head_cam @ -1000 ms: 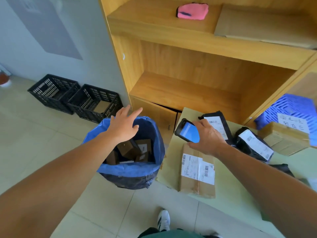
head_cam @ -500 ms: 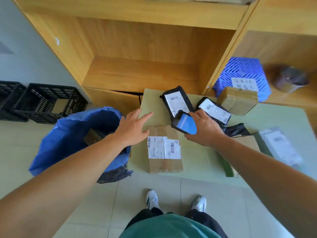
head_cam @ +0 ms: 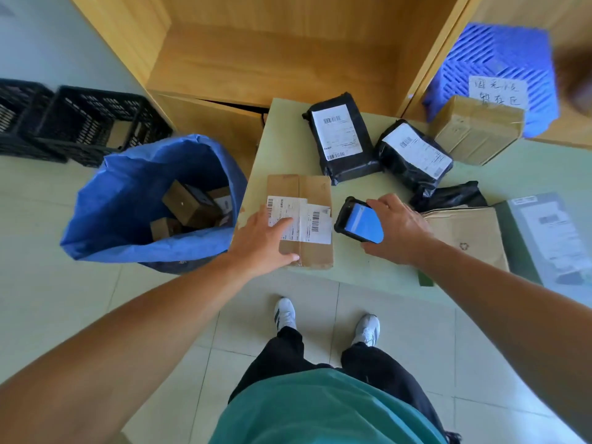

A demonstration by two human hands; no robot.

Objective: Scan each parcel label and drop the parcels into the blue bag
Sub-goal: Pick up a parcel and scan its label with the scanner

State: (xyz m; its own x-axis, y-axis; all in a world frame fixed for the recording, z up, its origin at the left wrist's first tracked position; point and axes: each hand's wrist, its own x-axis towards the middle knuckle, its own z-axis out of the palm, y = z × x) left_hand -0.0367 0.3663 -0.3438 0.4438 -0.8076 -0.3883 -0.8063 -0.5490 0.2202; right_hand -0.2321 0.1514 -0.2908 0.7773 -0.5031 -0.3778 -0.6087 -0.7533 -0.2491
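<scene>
The left hand [head_cam: 262,238] lies flat on the cardboard parcel [head_cam: 315,190], fingers stretched out over its white label, thumb along the near edge, not closed round it. The right hand [head_cam: 397,232] grips a handheld scanner [head_cam: 360,221] with a blue screen, just beside the parcel's right side. The parcel lies at the near left corner of the green table [head_cam: 362,267]. The blue bag [head_cam: 144,174] stands open on the floor just left of the table, with brown boxes [head_cam: 189,203] inside. Two black mailers [head_cam: 339,136] with labels lie further back, and a flat brown envelope [head_cam: 464,232] lies under the right wrist
</scene>
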